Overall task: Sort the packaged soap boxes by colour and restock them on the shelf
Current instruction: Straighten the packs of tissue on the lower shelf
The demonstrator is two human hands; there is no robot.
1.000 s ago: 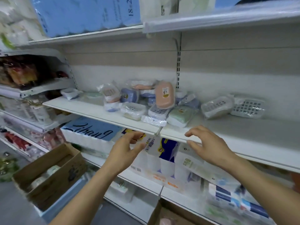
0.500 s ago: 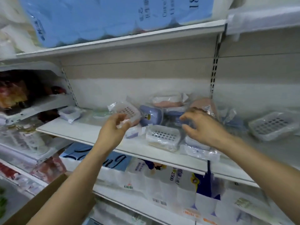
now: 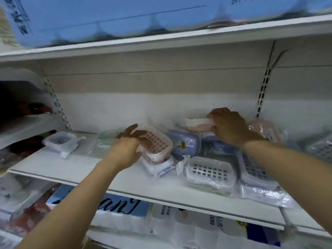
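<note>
A heap of plastic-wrapped soap boxes lies on the white shelf (image 3: pixel 75 169). My left hand (image 3: pixel 125 150) grips a pink soap box with a slotted lid (image 3: pixel 156 142) at the heap's left end. My right hand (image 3: pixel 228 126) grips a pink-and-white soap box (image 3: pixel 195 124) at the top of the heap, near the back wall. Between the hands sits a blue soap box (image 3: pixel 185 144). A white slotted soap box (image 3: pixel 210 172) lies in front, and a blue-grey one (image 3: pixel 255 169) is partly hidden under my right forearm.
A lone white soap box (image 3: pixel 60 141) and a pale green one (image 3: pixel 107 139) lie to the left on the shelf. Another pink box (image 3: pixel 265 130) and a grey one (image 3: pixel 321 148) are at the right. Tissue packs (image 3: pixel 179 227) fill the shelf below; a blue pack (image 3: pixel 125 15) sits overhead.
Both hands rose from the shelf's front edge into the heap. The left hand took hold of the pink slotted box; the right reached further back onto the top pink-and-white box.
</note>
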